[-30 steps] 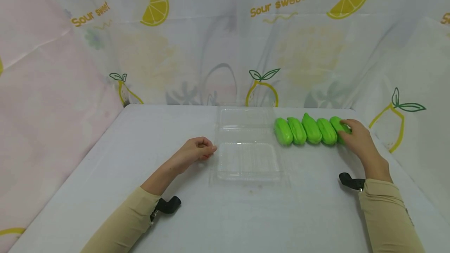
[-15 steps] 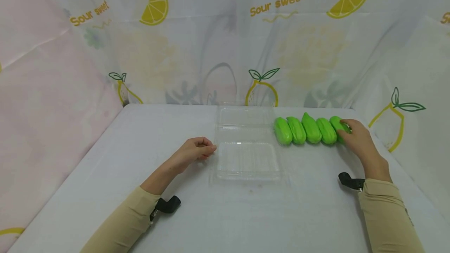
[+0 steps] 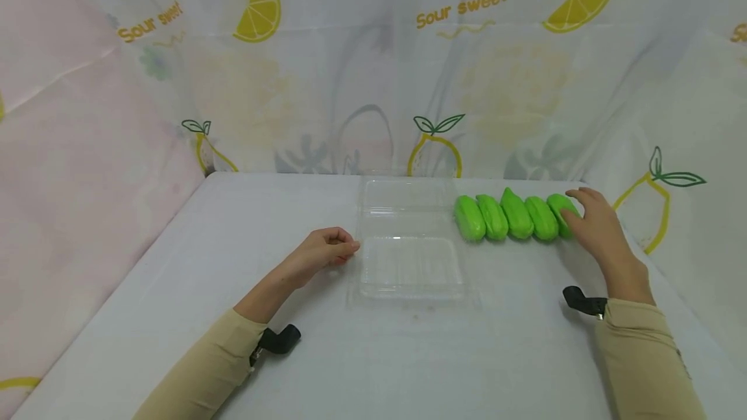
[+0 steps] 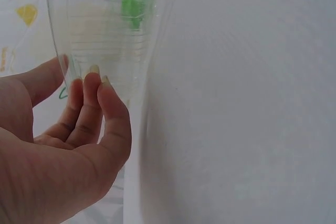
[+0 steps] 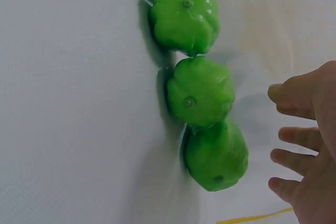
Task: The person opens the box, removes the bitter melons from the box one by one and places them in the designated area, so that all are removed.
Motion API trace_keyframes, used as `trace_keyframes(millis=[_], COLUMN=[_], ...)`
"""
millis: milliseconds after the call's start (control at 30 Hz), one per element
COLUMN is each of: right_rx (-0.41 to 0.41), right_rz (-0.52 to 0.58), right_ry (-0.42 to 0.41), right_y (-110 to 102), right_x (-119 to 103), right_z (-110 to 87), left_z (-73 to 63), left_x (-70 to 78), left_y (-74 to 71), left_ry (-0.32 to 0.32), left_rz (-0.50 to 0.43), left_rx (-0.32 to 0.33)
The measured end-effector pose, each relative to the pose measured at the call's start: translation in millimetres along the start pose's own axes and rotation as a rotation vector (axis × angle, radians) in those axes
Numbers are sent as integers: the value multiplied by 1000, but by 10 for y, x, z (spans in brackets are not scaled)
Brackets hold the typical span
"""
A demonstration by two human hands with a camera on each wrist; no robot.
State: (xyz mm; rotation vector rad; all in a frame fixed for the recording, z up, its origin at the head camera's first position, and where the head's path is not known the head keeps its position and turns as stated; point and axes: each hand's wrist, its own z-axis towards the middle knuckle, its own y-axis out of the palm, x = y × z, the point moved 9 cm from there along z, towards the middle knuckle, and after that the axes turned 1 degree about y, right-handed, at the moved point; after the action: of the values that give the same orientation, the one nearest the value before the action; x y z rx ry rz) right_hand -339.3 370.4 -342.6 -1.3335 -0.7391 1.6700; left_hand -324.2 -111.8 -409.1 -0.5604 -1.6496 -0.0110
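Note:
A clear plastic clamshell container (image 3: pixel 411 291) lies with its lid raised back at the middle of the table. My left hand (image 3: pixel 325 253) is at its left edge; in the left wrist view, thumb and curled fingers are on either side of the container's thin rim (image 4: pixel 59 35), pinching it. Several elongated, lobed green fruits or vegetables stand in a row right of the container. The rightmost green piece (image 3: pixel 559 205) is nearest my right hand (image 3: pixel 596 222). The right wrist view shows that hand's spread fingers (image 5: pixel 296 161) apart from the green piece (image 5: pixel 216 156), holding nothing.
A white cloth covers the table (image 3: pixel 408 368). Behind it hangs a lemon-printed curtain (image 3: pixel 350 83), and a pinkish cloth (image 3: pixel 87 148) hangs on the left. Black wrist cameras (image 3: pixel 281 340) are strapped near both sleeves.
My right hand has lifted slightly up and away from the rightmost green piece, its fingers spreading off it. The left hand and the container stay in place.

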Motion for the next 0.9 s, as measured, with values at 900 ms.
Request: trace_keyframes(millis=[900], right_rx=[-57], right_rz=[6], right_ry=[-228], right_y=[130], right_x=[-634], right_z=[-452], left_z=[66], left_x=[-39], left_y=[110], left_ry=[-27], left_rz=[-66], left_rx=[-61])
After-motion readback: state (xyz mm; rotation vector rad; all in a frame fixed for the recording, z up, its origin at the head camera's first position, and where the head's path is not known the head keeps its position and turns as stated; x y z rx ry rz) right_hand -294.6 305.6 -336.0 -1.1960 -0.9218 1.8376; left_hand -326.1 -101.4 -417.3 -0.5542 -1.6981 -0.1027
